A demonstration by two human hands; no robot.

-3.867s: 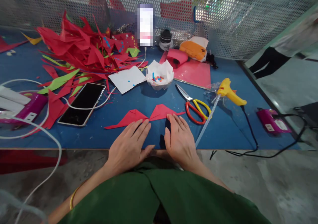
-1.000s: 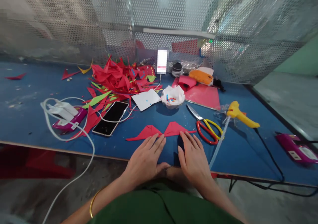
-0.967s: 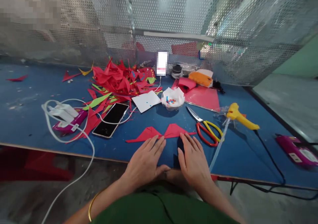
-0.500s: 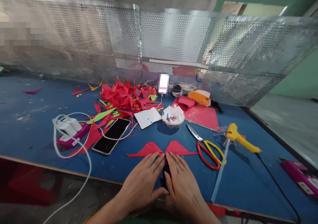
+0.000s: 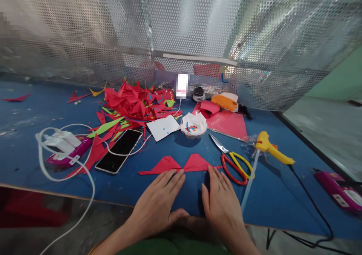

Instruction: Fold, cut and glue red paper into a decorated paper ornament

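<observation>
A red paper shape with two peaks and thin pointed ends lies flat on the blue table, just beyond my hands. I cannot tell if it is one piece or two. My left hand rests palm down, fingers stretched out, its fingertips on the near edge of the shape's left half. Farther right, my right hand lies with fingers extended, its fingertips at the near edge of the right half. Right of the paper are open scissors with one red and one yellow handle.
A yellow glue gun with a clear stick lies right. A smartphone, white cable and purple object are left. Behind stand a paper-lined bowl, a white card, a red scrap pile and a perforated screen.
My right hand has slid right along the paper's near edge, away from my left hand, which stays near the middle. The view has tilted down slightly.
</observation>
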